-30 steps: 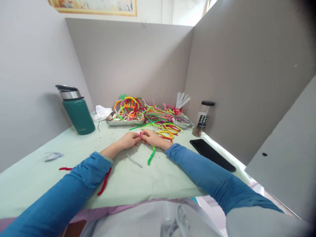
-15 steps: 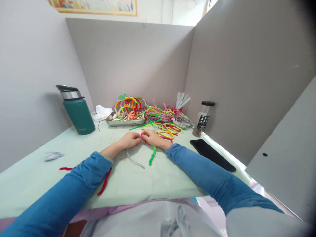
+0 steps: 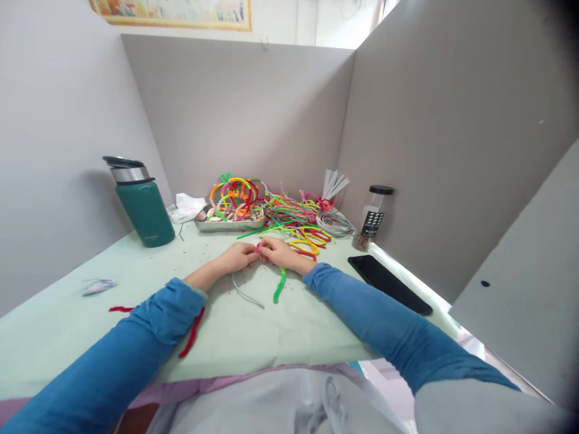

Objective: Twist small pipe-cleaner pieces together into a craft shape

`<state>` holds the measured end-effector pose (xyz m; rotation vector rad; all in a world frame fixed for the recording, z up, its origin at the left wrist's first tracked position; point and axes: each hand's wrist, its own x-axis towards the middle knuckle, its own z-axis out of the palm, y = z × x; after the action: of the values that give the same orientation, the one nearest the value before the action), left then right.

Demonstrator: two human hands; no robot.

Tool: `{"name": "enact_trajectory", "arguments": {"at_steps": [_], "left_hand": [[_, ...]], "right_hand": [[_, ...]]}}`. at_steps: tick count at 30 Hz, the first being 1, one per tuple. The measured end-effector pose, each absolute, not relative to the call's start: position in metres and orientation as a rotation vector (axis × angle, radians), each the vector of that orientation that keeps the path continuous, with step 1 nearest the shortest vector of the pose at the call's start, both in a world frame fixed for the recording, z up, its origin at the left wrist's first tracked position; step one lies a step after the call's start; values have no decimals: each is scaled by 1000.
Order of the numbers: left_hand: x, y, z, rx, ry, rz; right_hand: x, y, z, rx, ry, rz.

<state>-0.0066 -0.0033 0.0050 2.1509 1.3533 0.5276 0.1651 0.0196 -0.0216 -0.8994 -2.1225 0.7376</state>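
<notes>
My left hand (image 3: 239,257) and my right hand (image 3: 277,251) meet over the middle of the table, fingertips pinched together. Between them shows a small bit of pink pipe cleaner (image 3: 257,247), mostly covered by the fingers. From under my left hand a thin grey wire (image 3: 246,295) trails toward me on the cloth. A green pipe cleaner (image 3: 279,286) sticks out below my right wrist. Red pipe cleaner pieces (image 3: 192,333) lie by my left forearm, which partly covers them. Just beyond my right hand are bent yellow and red pipe cleaners (image 3: 310,242).
At the back, a metal tray (image 3: 230,226) holds shaped pipe cleaners, beside a heap of colourful pipe cleaners (image 3: 294,208) and a wire coil (image 3: 335,224). A green bottle (image 3: 145,211) stands left; a clear jar (image 3: 371,220) and black phone (image 3: 389,284) are right. Grey partitions (image 3: 235,108) enclose the table.
Both hands keep nearly the same place and pinch. The pink bit between the fingertips has shifted very slightly; nothing else visibly moved.
</notes>
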Motion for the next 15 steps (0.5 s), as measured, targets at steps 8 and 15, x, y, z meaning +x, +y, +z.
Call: {"name": "enact_trajectory", "arguments": {"at_steps": [8,15], "left_hand": [[-7,-2,3,2147,1358,557],[-7,-1,3,2133,1346,564]], "right_hand": [[165,21,-24,-903,-2114,730],[166,22,-24,-901,-2108,732]]}}
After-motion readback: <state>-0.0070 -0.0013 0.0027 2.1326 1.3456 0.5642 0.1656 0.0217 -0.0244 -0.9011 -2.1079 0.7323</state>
